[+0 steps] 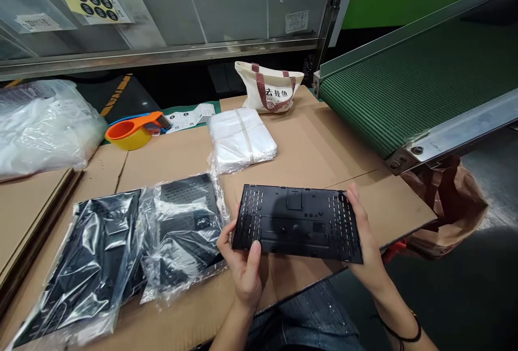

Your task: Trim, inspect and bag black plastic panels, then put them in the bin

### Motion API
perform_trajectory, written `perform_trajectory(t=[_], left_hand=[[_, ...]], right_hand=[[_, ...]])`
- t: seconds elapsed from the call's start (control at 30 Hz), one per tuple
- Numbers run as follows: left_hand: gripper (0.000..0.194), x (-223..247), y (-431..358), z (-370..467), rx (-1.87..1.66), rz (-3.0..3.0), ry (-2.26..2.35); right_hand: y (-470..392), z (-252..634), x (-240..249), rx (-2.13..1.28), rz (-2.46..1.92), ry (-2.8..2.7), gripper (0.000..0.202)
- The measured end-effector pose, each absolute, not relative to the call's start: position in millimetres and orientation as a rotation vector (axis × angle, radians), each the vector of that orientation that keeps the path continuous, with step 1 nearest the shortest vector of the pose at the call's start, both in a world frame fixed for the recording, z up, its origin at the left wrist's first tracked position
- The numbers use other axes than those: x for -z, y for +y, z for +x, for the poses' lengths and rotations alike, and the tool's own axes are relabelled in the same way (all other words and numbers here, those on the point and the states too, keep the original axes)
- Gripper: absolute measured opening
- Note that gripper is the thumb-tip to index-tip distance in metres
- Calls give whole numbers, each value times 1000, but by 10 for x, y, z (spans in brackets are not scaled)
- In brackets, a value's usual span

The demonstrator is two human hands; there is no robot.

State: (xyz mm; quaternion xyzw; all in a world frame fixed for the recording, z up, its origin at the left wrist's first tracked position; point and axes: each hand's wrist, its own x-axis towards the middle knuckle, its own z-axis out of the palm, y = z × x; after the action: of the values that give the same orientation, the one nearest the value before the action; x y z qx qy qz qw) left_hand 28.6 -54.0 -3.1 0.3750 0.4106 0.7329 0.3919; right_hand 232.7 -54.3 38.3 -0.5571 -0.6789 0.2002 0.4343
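Note:
A black plastic panel (299, 224) with rows of slots at both ends is held up above the cardboard near the front edge. My left hand (245, 264) grips its left end, thumb on the near face. At the right end my right hand (364, 237) holds the panel by its edge, with the fingers partly hidden behind it. Left of my hands lie similar black panels in clear plastic bags, one nearer (97, 259) and another beside it (188, 227). Behind the held panel sits a banded stack of clear bags (243, 137).
An orange and yellow tape dispenser (131, 130) and a large plastic bag (48, 124) are at the left. A cloth bag (270, 89) stands at the back. The green conveyor (404, 81) slopes along the right, above a brown bag (449, 210).

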Motion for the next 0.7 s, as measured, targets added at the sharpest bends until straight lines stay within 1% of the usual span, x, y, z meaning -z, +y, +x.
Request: perform_trajectory(t=[0.3,0.7], left_hand=[[44,71,-557,273,-1852,1040,1087],[44,69,-573,293,-1859,1033,1149]], right_hand=[[-508,2416,-336,-598,-1452,-1721,72],[-529,2401,-326,-567,-1382,-1698,74]])
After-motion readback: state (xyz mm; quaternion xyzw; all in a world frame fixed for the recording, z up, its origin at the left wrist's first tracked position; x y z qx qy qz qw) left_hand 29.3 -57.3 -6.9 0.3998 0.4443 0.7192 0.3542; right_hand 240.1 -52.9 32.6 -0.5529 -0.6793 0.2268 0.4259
